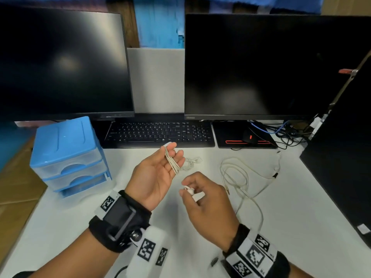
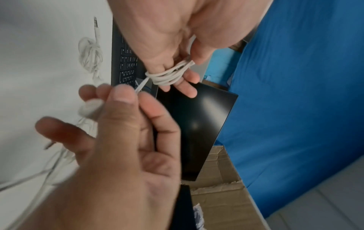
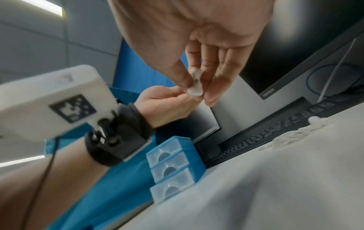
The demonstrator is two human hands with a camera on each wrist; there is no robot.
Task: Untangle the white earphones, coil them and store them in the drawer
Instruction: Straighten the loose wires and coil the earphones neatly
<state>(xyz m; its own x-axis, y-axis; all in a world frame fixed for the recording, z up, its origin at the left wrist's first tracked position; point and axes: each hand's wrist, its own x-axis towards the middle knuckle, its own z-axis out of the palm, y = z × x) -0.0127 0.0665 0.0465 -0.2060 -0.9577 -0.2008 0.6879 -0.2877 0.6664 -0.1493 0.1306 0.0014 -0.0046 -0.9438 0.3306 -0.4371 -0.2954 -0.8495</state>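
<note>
White and broad, the surface carries two dark monitors at twelve o'clock, a black keyboard before them, and a blue drawer unit at ten o'clock with all three drawers closed. A second loose cable sprawls at two o'clock, and a small bunched cord lies just beyond the fingers of the left hand.

Held above the middle of the surface, the white earphones are mostly coiled: several turns sit around the extended fingers of the left hand, which is palm up; the left wrist view shows the thumb pressing on the loops. A short free length runs from the coil toward six o'clock to the right hand, whose thumb and fingertips pinch the earbud end; its other fingers are loosely curled.

The coiling looks nearly finished, and the risks lie in the last steps. If the left fingers relax or spread, the turns could slide off the fingertips and spring open. Pulling the tail too taut could tighten the loops on the fingers and make the bundle hard to slip off whole. With both hands occupied and the drawers shut, freeing a hand to open one might let the unsecured end unwind. The stray cords nearby could also snag the bundle on its way to ten o'clock.
</note>
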